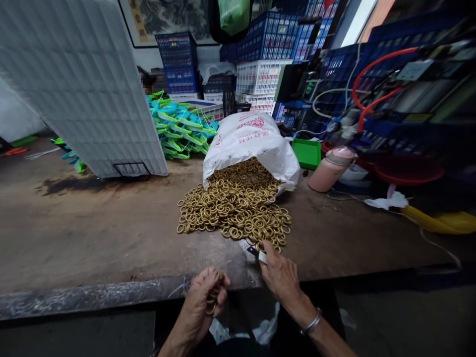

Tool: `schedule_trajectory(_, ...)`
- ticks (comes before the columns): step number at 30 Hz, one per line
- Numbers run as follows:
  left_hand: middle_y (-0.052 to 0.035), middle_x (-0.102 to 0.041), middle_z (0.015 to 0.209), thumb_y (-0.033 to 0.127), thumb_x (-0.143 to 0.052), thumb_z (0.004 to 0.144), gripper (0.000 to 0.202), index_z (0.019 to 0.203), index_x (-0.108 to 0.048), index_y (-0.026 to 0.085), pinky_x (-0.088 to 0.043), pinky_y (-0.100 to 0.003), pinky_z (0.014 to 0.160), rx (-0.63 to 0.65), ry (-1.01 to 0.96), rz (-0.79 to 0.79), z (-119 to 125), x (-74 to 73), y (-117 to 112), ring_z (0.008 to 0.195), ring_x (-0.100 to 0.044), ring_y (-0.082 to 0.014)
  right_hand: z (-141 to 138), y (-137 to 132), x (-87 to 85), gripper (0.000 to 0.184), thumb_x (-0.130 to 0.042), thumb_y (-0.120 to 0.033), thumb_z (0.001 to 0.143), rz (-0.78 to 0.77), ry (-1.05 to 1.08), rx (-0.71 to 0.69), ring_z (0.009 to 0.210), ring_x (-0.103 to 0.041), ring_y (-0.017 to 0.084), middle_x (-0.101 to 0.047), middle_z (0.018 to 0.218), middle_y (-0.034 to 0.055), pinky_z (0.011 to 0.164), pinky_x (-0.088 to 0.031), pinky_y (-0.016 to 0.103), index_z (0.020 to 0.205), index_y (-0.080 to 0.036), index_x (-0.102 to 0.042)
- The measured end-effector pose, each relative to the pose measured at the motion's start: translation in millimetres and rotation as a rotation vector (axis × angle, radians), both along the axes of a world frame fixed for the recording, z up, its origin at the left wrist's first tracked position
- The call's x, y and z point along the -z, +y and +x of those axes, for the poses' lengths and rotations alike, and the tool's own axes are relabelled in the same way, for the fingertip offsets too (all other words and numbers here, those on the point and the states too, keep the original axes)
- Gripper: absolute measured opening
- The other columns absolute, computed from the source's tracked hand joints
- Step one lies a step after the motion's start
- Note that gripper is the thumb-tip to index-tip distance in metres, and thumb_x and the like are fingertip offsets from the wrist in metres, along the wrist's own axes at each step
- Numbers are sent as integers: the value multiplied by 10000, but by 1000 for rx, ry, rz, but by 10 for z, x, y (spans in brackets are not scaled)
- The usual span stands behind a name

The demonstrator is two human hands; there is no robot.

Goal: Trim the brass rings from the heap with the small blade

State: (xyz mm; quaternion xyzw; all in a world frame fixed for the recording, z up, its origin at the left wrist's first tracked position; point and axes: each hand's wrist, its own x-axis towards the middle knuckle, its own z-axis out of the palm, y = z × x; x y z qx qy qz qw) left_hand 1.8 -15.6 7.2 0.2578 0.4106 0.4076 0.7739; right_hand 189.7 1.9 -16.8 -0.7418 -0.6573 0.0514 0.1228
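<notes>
My left hand [203, 302] is closed around several brass-coloured rings [212, 299] at the table's front edge. My right hand [280, 272] has thumb and forefinger close together at the near side of a pile of similar rings [238, 208]. At its fingertips shows a small dark flat piece with a white part [262, 257]; whether this is gripped or worn on the thumb is unclear. A metal bracelet circles the right wrist. The pile spills out of a white printed sack [249, 136] lying on its side, its mouth facing me.
A wooden table [111, 233] spreads beneath everything. A tall white ribbed panel [92, 89] leans at left, beside stacked green and blue pieces [182, 129]. To the right are a pink bottle [330, 168], a green tray [307, 152] and a machine with orange hoses [362, 89]. Crates line the back.
</notes>
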Motion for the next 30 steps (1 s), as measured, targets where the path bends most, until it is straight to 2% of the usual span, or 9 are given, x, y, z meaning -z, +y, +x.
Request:
schedule_trajectory(4, 5, -551, 682, 350, -600, 707, 238, 850, -525, 175, -221, -140, 345, -60, -118, -70, -24, 27, 8, 420, -400, -37, 79, 19, -5, 273, -386, -81, 754, -64, -61, -1, 611, -579, 147, -655, 845, 37, 510, -221, 259, 970, -208, -495)
schedule_trajectory(6, 0, -545, 690, 337, -604, 706, 254, 884, -540, 168, -225, -132, 348, -70, -186, -121, -37, 59, 14, 443, -420, -39, 80, 25, -1, 270, -380, -51, 732, -68, -67, -10, 626, -578, 146, -652, 839, 38, 511, -220, 260, 922, -202, -501)
schedule_trajectory(12, -33, -553, 687, 298, -675, 644, 231, 699, -540, 119, -232, -116, 345, -114, -266, -229, -48, 116, 41, 506, -473, -55, 49, 59, 30, 227, -366, -61, 738, -11, 52, -45, 584, -544, 138, -628, 753, 36, 520, -257, 245, 880, -184, -494)
schedule_trajectory(15, -36, -564, 708, 271, -691, 620, 236, 666, -510, 126, -223, -116, 340, -109, -188, -147, -25, 66, 58, 528, -486, -63, -48, 97, 8, 185, -349, -111, 759, 19, 250, -130, 597, -523, 138, -583, 683, 16, 553, -309, 236, 848, -185, -493)
schedule_trajectory(18, 8, -539, 636, 309, -669, 635, 245, 738, -517, 147, -207, -127, 326, -123, -6, -18, 1, 31, 90, 451, -438, -48, -206, 136, -27, 171, -336, -263, 818, 9, 551, -248, 608, -476, 120, -511, 647, -9, 578, -345, 223, 733, -194, -467)
schedule_trajectory(21, 64, -469, 483, 347, -614, 676, 287, 872, -549, 148, -214, -152, 327, -161, 292, 162, 17, 28, 125, 348, -343, -38, -358, 151, -40, 272, -346, -401, 826, -101, 844, -313, 537, -390, 89, -413, 585, -47, 522, -327, 201, 678, -192, -436)
schedule_trajectory(23, 79, -427, 431, 347, -588, 691, 306, 908, -571, 133, -235, -166, 347, -156, 413, 261, 19, 32, 137, 337, -319, -42, -430, 145, -39, 286, -385, -445, 804, -194, 1002, -312, 484, -333, 73, -364, 544, -68, 473, -297, 190, 693, -188, -441)
schedule_trajectory(27, 65, -424, 451, 332, -543, 723, 211, 769, -603, 135, -258, -176, 388, -120, 476, 380, 5, 58, 115, 376, -327, -50, -508, 113, -47, 298, -442, -474, 763, -315, 1190, -281, 432, -291, 57, -344, 492, -83, 420, -257, 183, 711, -181, -458)
schedule_trajectory(30, 62, -414, 461, 332, -531, 738, 210, 640, -556, 148, -262, -175, 404, -127, 505, 409, -13, 104, 82, 391, -320, -51, -550, 88, -87, 289, -455, -469, 752, -345, 1260, -237, 403, -263, 47, -326, 467, -95, 391, -230, 175, 704, -185, -439)
